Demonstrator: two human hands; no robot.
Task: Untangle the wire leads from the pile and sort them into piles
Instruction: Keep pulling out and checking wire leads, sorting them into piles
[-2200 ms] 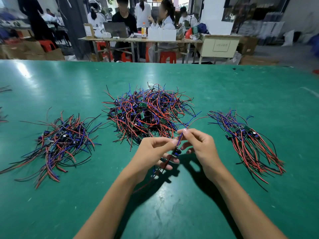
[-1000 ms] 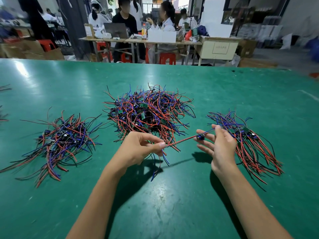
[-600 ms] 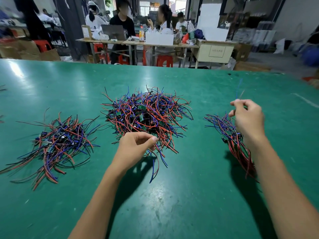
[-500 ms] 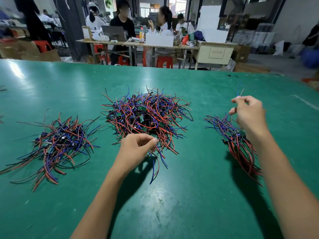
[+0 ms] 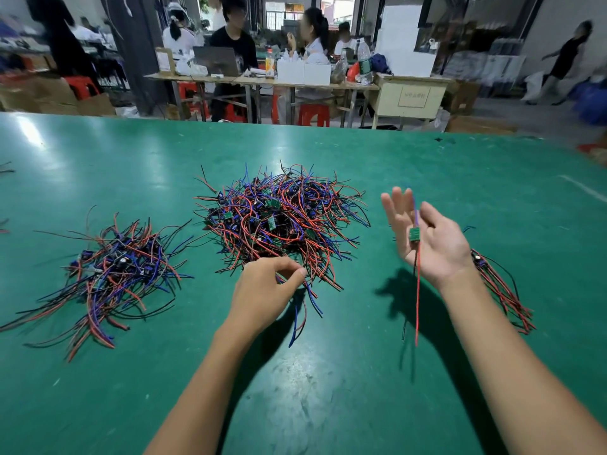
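Lifting one freed wire lead right of the tangled pile, right hand palm-up, fingers spread, likely to let its wires hang straight; left hand pinches strands at the tangled pile's near edge, probably anchoring it

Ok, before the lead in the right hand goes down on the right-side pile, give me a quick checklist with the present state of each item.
1. Lead free of the middle tangle: ok, it hangs clear.
2. Right hand has a secure hold: cannot tell, palm up, fingers mostly straight.
3. Right pile reachable: ok, it lies just behind the wrist, partly hidden.
4. Left hand out of the way: ok, it pinches wires at the tangle's near edge.
5. Green table bare between the piles: ok.
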